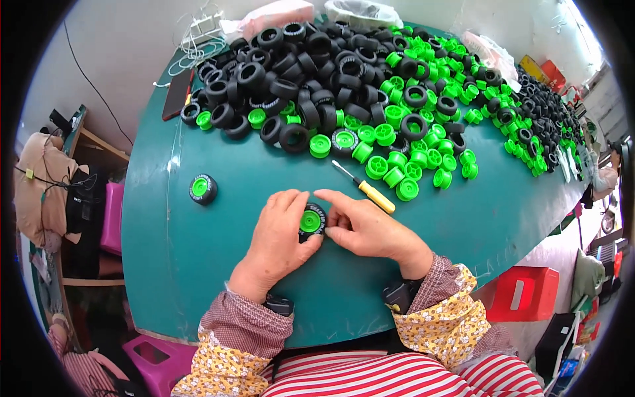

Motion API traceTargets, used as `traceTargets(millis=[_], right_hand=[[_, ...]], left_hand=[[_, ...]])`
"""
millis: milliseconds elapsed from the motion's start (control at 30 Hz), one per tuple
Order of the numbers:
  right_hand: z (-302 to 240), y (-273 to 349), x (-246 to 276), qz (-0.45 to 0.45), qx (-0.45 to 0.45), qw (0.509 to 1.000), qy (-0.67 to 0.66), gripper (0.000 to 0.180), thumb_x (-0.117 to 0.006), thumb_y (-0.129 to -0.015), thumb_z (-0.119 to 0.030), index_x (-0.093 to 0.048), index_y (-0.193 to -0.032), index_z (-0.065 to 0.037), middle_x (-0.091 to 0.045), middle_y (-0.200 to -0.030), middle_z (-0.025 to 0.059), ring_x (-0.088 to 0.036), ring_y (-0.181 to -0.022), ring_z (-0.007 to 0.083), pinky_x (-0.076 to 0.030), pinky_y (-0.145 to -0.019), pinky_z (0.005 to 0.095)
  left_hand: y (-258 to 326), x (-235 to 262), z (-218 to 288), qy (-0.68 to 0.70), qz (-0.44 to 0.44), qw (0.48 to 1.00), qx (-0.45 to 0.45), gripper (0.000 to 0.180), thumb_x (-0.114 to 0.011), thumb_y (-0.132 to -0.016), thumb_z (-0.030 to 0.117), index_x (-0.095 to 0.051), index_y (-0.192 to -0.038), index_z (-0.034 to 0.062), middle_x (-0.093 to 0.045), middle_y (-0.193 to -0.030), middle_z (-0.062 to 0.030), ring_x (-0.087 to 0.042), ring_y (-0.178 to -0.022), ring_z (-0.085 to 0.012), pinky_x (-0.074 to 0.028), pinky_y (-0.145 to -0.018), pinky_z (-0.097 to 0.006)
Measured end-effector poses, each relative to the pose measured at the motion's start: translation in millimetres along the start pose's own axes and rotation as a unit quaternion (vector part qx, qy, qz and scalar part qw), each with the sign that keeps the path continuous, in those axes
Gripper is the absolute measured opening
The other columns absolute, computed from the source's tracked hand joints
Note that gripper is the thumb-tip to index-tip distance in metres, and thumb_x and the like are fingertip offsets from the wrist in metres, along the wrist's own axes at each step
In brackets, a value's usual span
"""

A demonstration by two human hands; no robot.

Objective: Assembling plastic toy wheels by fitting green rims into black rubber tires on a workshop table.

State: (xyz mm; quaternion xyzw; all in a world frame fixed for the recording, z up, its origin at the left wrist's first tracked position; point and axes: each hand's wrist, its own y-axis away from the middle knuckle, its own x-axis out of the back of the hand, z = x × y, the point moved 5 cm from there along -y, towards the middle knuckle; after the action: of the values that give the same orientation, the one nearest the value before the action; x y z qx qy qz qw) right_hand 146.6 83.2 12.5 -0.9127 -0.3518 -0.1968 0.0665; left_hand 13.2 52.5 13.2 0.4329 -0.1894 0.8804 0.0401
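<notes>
Low over the front middle of the table, my left hand (281, 231) is closed round a toy wheel (309, 221), a black tyre with white lettering on a bright green hub. My right hand (370, 228) is against the wheel's right edge, its thumb and curled fingers at the tyre and its index finger reaching over the top. The fingertips partly hide the wheel's rim. A screwdriver (377, 196) with a yellow handle lies just beyond my right hand. Off to the left sits another wheel (202, 189) with its tyre on the hub.
A big heap of black tyres (284, 89) covers the back of the green table (218, 264). Loose green hubs (395, 159) lie at the heap's front and right. A dark flat device (176, 94) and white cables (195, 49) are at the back left. A red stool (522, 293) stands right.
</notes>
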Motion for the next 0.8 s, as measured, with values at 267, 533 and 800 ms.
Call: traceTargets(millis=[267, 533, 800], right_hand=[[-9.4, 3.1, 29.1, 0.263, 0.026, 0.87, 0.416, 0.024, -0.06, -0.071, -0.01, -0.053, -0.093, -0.003, -0.053, -0.08, 0.0102, -0.055, -0.078, 0.0267, -0.046, -0.064, 0.0358], [4.7, 4.8, 28.3, 0.244, -0.021, 0.844, 0.477, 0.015, -0.061, -0.07, -0.012, -0.052, -0.079, -0.004, -0.052, -0.08, 0.0104, -0.055, -0.075, 0.0256, -0.048, -0.062, 0.0364], [2.1, 4.1, 16.9, 0.199, 0.035, 0.888, 0.412, 0.011, -0.059, -0.07, -0.008, -0.052, -0.077, -0.003, -0.051, -0.077, 0.0125, -0.053, -0.072, 0.0294, -0.045, -0.064, 0.0388]], left_hand=[[-4.4, 17.1, 5.1, -0.078, 0.025, 0.997, -0.007, 0.055, -0.069, -0.059, 0.015, -0.05, -0.107, -0.0023, -0.05, -0.103, -0.0174, -0.047, -0.096, -0.0329, -0.042, -0.083, -0.037], [1.0, 22.1, -36.9, 0.423, 0.133, 0.879, 0.178, 0.033, -0.052, -0.08, 0.021, -0.053, -0.103, -0.0023, -0.059, -0.089, -0.0143, -0.059, -0.072, -0.0234, -0.049, -0.062, -0.03], [15.0, 19.2, -70.4, 0.736, 0.18, 0.614, 0.222, 0.027, -0.052, -0.086, 0.02, -0.05, -0.102, -0.0006, -0.06, -0.091, -0.0184, -0.061, -0.066, -0.022, -0.05, -0.055, -0.027]])
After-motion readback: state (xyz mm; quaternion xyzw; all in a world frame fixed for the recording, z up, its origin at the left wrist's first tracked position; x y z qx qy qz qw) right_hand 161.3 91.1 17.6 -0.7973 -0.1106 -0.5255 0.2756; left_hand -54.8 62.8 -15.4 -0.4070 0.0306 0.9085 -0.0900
